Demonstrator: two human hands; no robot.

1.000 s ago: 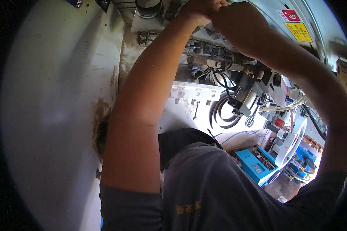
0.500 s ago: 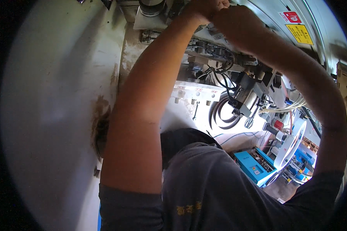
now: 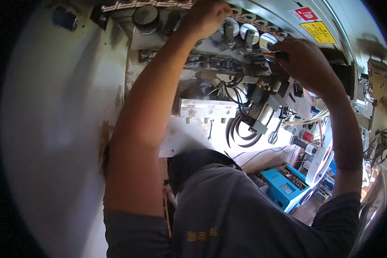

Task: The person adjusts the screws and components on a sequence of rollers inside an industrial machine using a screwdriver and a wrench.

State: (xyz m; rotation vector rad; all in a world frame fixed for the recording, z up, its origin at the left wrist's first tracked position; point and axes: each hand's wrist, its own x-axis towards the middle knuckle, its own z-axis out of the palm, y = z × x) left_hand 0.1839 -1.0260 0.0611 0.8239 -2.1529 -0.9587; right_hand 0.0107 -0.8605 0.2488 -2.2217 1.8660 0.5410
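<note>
Your right hand, grip closed, holds an orange-black tool near pale discs; left hand curled, can't tell its hold.

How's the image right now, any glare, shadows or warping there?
Head view: glare bleaches the white surface mid-frame; head view: left hand lit, right hand shaded; head view: shadow streaks the pale wall; head view: straight edges bow at upper right.

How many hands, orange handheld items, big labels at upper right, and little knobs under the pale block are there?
Left hand and right hand: 2
Orange handheld item: 1
Red label and yellow label: 2
Knobs: 3
Total: 8
</note>
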